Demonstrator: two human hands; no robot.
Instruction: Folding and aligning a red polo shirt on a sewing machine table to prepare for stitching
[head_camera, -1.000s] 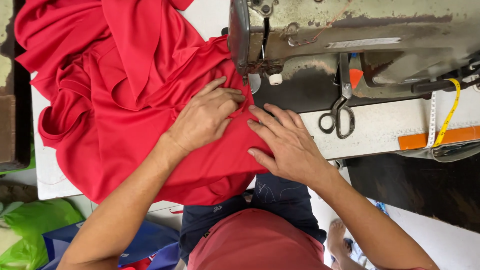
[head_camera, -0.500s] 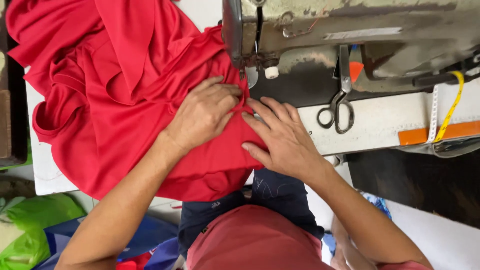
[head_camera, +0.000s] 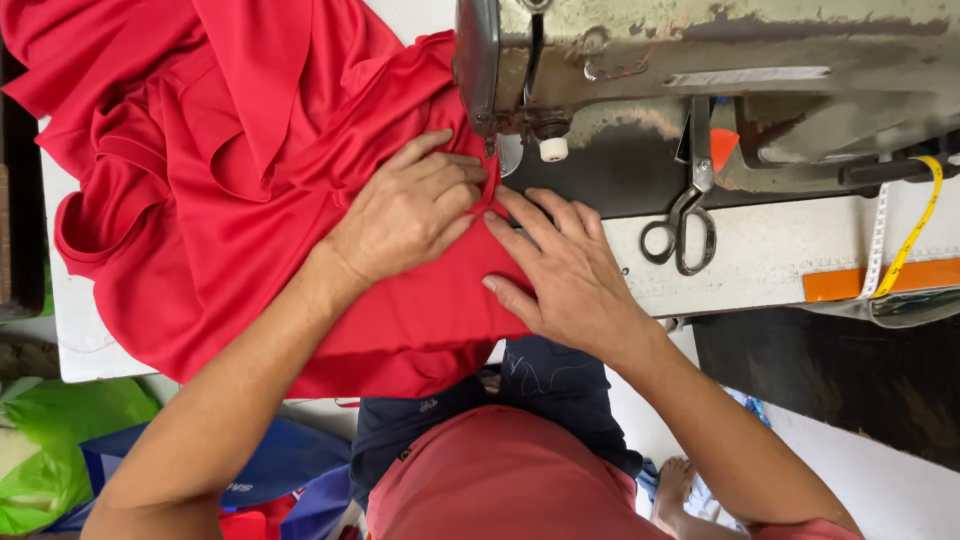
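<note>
Both the left hand (head_camera: 410, 215) and right hand (head_camera: 565, 270) press flat, fingers spread and clamping nothing, on soft, rumpled red fabric (head_camera: 230, 180) directly beneath them, fingertips meeting beside the worn metal sewing machine (head_camera: 720, 70), steel scissors (head_camera: 685, 225) just beyond.

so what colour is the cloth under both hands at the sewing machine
Plain red cloth, no pattern; the head view shows it, with the left hand and right hand pressing on it.

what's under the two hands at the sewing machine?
Bunched red knit fabric lies under both the left hand and right hand, spread over the white table. The needle plate beneath it is covered, not visible.
</note>
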